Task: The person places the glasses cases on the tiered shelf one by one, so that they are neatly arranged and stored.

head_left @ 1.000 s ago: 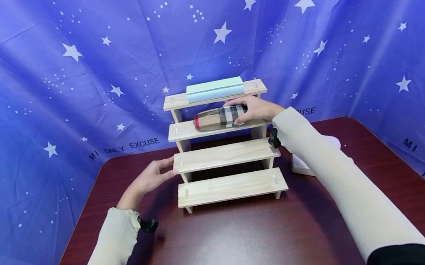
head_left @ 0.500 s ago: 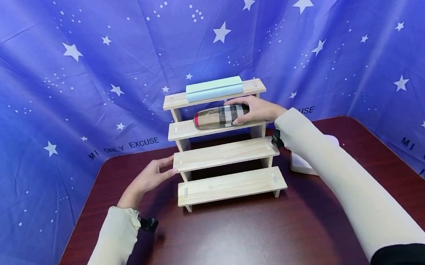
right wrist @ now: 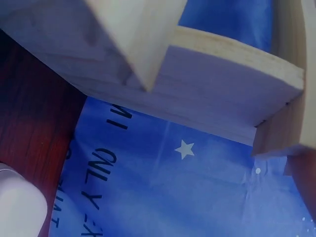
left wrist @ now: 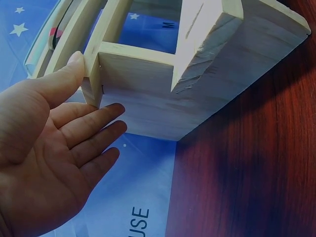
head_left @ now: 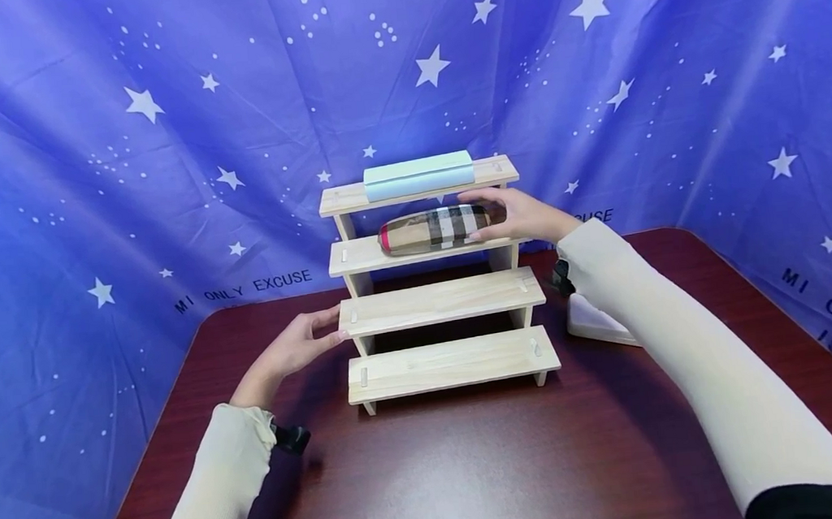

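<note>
A four-step wooden display rack (head_left: 441, 300) stands on the table. My left hand (head_left: 294, 349) holds the left end of its second-lowest shelf; in the left wrist view the thumb lies against the shelf's edge, with the other fingers stretched out beside the side panel. On the second shelf from the top lies an oblong plaid case (head_left: 407, 234) with a red end. Around its right end is my right hand (head_left: 522, 214), thumb in front and fingers behind, spread with a gap before the palm. Only a sliver of that hand shows in the right wrist view.
A pale blue box-shaped case (head_left: 418, 178) lies on the top shelf. Right of the rack, partly behind the right sleeve, is a white object (head_left: 597, 323). A blue star-patterned curtain (head_left: 230, 127) surrounds the dark red wooden table (head_left: 440, 469).
My right hand has shifted rightward along the plaid case, uncovering more of its right end, while the case stays in place. My left hand keeps its place on the shelf.
</note>
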Tool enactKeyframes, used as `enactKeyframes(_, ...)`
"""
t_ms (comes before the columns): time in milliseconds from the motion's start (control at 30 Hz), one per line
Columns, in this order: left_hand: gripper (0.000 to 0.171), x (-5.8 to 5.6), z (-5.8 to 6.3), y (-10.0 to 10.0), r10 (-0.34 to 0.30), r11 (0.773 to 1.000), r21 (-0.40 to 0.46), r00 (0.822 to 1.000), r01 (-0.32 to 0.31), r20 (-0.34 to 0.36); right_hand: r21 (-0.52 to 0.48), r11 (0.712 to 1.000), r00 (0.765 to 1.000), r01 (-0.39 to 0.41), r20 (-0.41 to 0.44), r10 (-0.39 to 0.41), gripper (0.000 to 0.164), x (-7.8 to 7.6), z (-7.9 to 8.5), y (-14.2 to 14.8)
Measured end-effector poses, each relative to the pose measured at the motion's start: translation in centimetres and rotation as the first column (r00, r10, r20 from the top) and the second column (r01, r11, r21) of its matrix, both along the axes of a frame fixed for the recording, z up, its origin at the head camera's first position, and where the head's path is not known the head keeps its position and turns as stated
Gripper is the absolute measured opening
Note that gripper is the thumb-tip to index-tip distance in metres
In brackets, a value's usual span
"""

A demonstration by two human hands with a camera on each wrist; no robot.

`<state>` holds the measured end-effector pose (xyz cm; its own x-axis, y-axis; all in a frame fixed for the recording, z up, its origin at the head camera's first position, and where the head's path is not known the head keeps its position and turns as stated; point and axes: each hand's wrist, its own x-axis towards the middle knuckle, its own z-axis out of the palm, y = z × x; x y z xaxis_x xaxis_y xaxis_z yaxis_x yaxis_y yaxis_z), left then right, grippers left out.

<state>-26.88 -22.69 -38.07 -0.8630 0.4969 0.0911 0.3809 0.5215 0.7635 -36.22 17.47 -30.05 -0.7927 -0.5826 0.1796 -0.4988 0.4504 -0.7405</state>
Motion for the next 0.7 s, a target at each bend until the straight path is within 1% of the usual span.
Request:
enactKeyframes(100, 0.056, 0.0, -0.1, 0.1, 0.001, 1.000, 0.006, 1.000, -0.001, 0.011, 0.002, 1.000, 1.000, 0.008, 0.002, -0.008, 0.070, 0.8, -0.1, 1.0)
enactKeyframes(267, 0.055, 0.1, -0.2, 0.0, -0.002, 1.000, -0.001, 1.000, 0.002, -0.002, 0.016, 0.999, 0.999, 0.028, -0.047, -0.027, 0.065, 2.0, -0.4, 3.1)
enactKeyframes(367, 0.055, 0.1, -0.1, -0.1, -0.001, 1.000, -0.011, 1.000, 0.000, -0.009, 0.017, 0.999, 0.997, 0.047, -0.062, -0.046, 0.063, 2.8, -0.6, 4.4)
enactKeyframes(567, 0.055, 0.2, 0.1, -0.1, 0.008, 1.000, -0.008, 1.000, -0.008, -0.001, 0.014, 0.992, 0.991, 0.122, -0.062, -0.121, 0.061, 5.0, -1.5, 6.8)
enactKeyframes(700, 0.055, 0.2, 0.2, 0.0, 0.013, 1.000, -0.009, 1.000, -0.013, 0.004, 0.014, 0.989, 0.987, 0.149, -0.058, -0.148, 0.057, 6.6, -2.4, 8.5)
